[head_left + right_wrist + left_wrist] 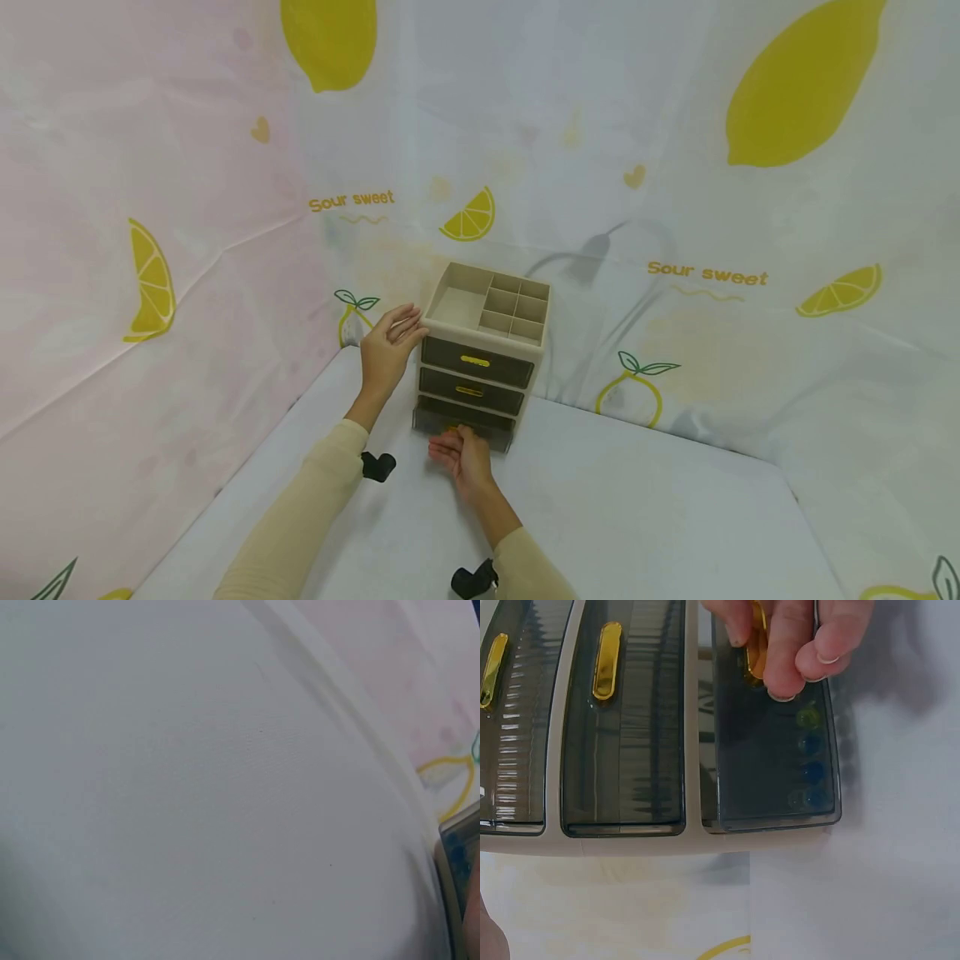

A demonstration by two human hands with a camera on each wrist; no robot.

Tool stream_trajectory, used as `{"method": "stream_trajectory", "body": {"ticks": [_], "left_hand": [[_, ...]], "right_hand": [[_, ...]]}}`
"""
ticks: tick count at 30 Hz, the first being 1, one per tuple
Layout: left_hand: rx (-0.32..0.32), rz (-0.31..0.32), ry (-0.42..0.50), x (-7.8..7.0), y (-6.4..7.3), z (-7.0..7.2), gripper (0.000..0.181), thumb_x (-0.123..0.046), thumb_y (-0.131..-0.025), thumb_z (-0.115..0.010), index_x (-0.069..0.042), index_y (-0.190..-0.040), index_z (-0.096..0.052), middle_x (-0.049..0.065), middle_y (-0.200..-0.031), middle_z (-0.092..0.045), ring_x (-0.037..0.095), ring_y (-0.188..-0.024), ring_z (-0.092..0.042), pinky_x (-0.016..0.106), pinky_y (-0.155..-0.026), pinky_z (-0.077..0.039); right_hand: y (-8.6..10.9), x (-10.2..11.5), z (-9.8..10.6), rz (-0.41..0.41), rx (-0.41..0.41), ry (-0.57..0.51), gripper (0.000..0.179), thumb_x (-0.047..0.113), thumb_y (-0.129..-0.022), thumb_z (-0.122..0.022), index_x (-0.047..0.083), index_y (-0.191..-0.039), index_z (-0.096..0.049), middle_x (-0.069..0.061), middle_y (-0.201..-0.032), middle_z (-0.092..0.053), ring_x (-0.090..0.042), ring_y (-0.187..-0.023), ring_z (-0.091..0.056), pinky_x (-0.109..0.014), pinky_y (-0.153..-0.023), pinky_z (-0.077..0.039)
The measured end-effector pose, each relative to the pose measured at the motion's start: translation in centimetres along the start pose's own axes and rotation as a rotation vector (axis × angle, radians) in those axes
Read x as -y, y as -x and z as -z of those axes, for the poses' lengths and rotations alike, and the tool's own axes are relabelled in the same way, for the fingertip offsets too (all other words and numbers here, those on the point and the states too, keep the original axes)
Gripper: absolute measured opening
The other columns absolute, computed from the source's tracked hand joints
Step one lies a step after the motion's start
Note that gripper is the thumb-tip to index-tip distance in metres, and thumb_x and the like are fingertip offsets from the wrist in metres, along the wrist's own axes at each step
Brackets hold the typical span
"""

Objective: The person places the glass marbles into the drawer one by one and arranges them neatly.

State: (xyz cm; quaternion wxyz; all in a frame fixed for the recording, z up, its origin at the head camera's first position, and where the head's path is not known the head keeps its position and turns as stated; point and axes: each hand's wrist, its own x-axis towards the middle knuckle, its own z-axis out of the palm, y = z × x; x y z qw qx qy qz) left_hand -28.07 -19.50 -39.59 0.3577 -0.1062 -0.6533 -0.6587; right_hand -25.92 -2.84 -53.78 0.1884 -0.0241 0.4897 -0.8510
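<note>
A beige desktop organizer [480, 335] with smoky see-through drawers stands on the table. Its bottom drawer [757, 780] is pulled partly out, and several blue and yellow-green round beads [812, 772] show through its front. My right hand [471, 463] pinches that drawer's gold handle [756, 666] between thumb and fingers. At the organizer's upper left front corner, my left hand [386, 354] rests its fingertips with the fingers extended. In the right wrist view, only a corner of the drawer [459, 838] and a blurred bit of my hand [472, 915] show.
The top drawer [441, 353] and middle drawer [435, 382] are closed. Above them is a tray divided into compartments [459, 307]. White table surface [637, 500] extends to the right and front. Lemon-printed cloth [525, 167] hangs behind and at both sides.
</note>
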Motion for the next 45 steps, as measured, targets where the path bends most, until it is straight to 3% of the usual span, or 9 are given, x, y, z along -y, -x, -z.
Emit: {"method": "stream_trajectory", "body": {"ticks": [8,13,19,28,31,34,38,41,45], "left_hand": [[0.009,0.002,-0.001,-0.2,0.0,-0.2,0.047,0.008,-0.084,-0.072,0.015,-0.126,-0.054,0.031,-0.122,-0.059,0.042,-0.115,-0.058,0.031,-0.096,-0.054],[0.008,0.004,0.006,-0.2,0.1,-0.4,0.046,0.009,-0.083,-0.071,0.014,-0.126,-0.055,0.032,-0.121,-0.059,0.042,-0.115,-0.058,0.032,-0.096,-0.054],[0.016,0.005,0.001,-0.1,0.1,-0.4,0.048,0.008,-0.084,-0.072,0.014,-0.128,-0.053,0.031,-0.122,-0.059,0.041,-0.115,-0.058,0.032,-0.096,-0.054],[0.032,0.013,0.0,0.0,0.2,-0.5,0.046,0.009,-0.084,-0.071,0.015,-0.127,-0.054,0.032,-0.122,-0.059,0.043,-0.115,-0.058,0.035,-0.097,-0.054],[0.038,0.01,0.001,0.1,0.1,-0.5,0.046,0.009,-0.084,-0.071,0.015,-0.126,-0.054,0.032,-0.122,-0.059,0.042,-0.115,-0.058,0.036,-0.097,-0.054],[0.038,0.004,-0.005,1.2,-0.3,-0.5,0.047,0.008,-0.084,-0.071,0.014,-0.127,-0.054,0.03,-0.122,-0.06,0.04,-0.115,-0.059,0.035,-0.096,-0.054],[0.049,-0.024,-0.065,3.0,-0.1,0.1,0.046,0.005,-0.084,-0.073,0.012,-0.127,-0.056,0.027,-0.121,-0.062,0.04,-0.113,-0.061,0.034,-0.094,-0.055],[0.078,-0.05,-0.147,3.5,0.6,0.9,0.045,0.002,-0.083,-0.075,0.01,-0.124,-0.059,0.024,-0.119,-0.064,0.039,-0.108,-0.064,0.035,-0.091,-0.057],[0.214,-0.044,-0.331,3.8,1.7,2.5,0.05,-0.012,-0.086,-0.076,0.004,-0.13,-0.056,0.018,-0.125,-0.062,0.035,-0.111,-0.063,0.039,-0.094,-0.057]], "right_hand": [[-1.2,0.3,0.1,-0.006,-0.025,0.02,0.034,0.015,-0.105,-0.034,-0.012,-0.101,-0.054,-0.017,-0.087,-0.07,-0.032,-0.091,-0.069,-0.035,-0.081,-0.063],[-1.8,0.6,0.3,-0.002,-0.033,0.01,0.035,0.014,-0.105,-0.032,-0.01,-0.097,-0.055,-0.015,-0.085,-0.07,-0.029,-0.087,-0.07,-0.033,-0.079,-0.063],[-2.4,1.0,0.6,0.001,-0.036,0.009,0.04,0.013,-0.105,-0.032,-0.022,-0.111,-0.05,-0.017,-0.088,-0.071,-0.023,-0.082,-0.07,-0.032,-0.079,-0.063],[-1.9,1.1,0.7,0.072,-0.019,0.019,0.032,0.014,-0.104,-0.037,-0.012,-0.098,-0.055,-0.021,-0.088,-0.071,-0.026,-0.084,-0.071,-0.032,-0.076,-0.063],[-2.0,1.2,0.8,0.041,-0.05,0.024,0.032,0.016,-0.104,-0.037,-0.011,-0.1,-0.053,-0.018,-0.087,-0.071,-0.028,-0.086,-0.071,-0.032,-0.077,-0.063],[-2.2,1.2,1.0,0.005,-0.068,0.037,0.038,0.02,-0.105,-0.036,-0.015,-0.107,-0.052,-0.016,-0.087,-0.071,-0.027,-0.084,-0.071,-0.034,-0.077,-0.063],[-1.3,1.5,1.6,-0.028,-0.021,0.06,0.053,0.03,-0.107,-0.036,-0.02,-0.114,-0.052,-0.014,-0.083,-0.071,-0.021,-0.076,-0.071,-0.035,-0.073,-0.064],[0.3,2.6,1.8,0.002,0.025,0.128,0.059,0.035,-0.107,-0.037,-0.022,-0.117,-0.051,-0.016,-0.083,-0.071,-0.021,-0.073,-0.07,-0.037,-0.071,-0.064],[2.4,5.5,2.9,0.207,0.072,0.385,0.057,0.036,-0.107,-0.039,-0.019,-0.113,-0.055,-0.022,-0.087,-0.071,-0.031,-0.073,-0.069,-0.043,-0.068,-0.064]]}}
